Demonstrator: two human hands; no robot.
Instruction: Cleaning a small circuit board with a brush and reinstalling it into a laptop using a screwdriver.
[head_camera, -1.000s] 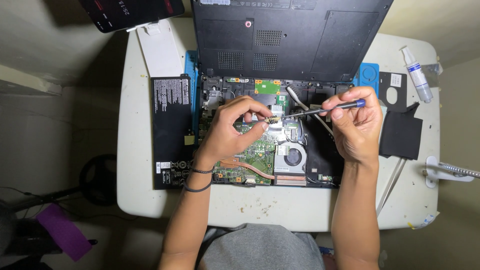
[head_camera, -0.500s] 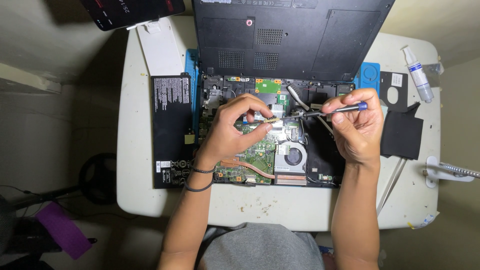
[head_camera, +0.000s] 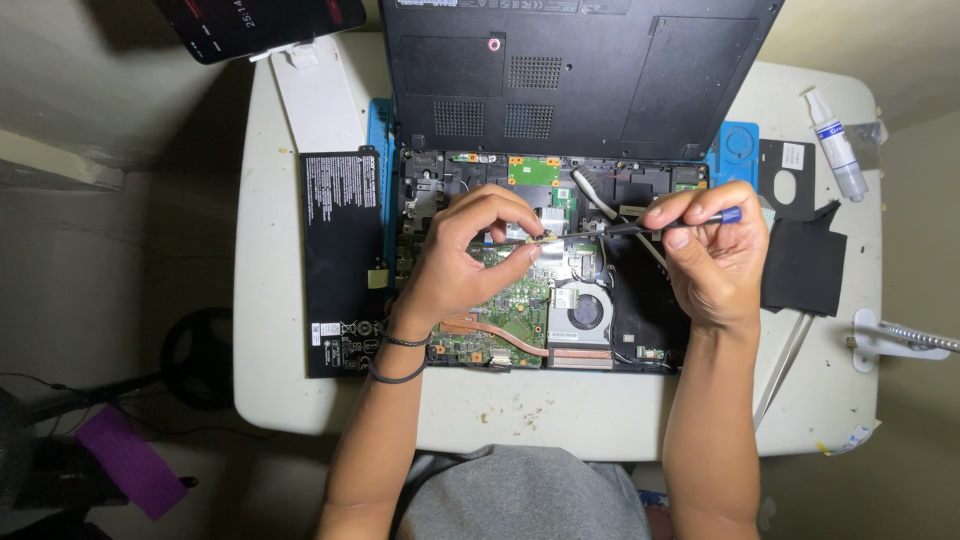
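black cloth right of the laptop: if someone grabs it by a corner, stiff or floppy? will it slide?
Likely floppy: the black cloth lies flat on the table with a creased, uneven top edge, so it should drape from a corner. Probably light, being a thin sheet. It may drag rather than slide cleanly; its left edge sits near the right hand.

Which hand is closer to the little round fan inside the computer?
Left. The left hand pinches just up-left of the fan, nearly over it. The right hand, holding the screwdriver, sits farther off to the fan's upper right.
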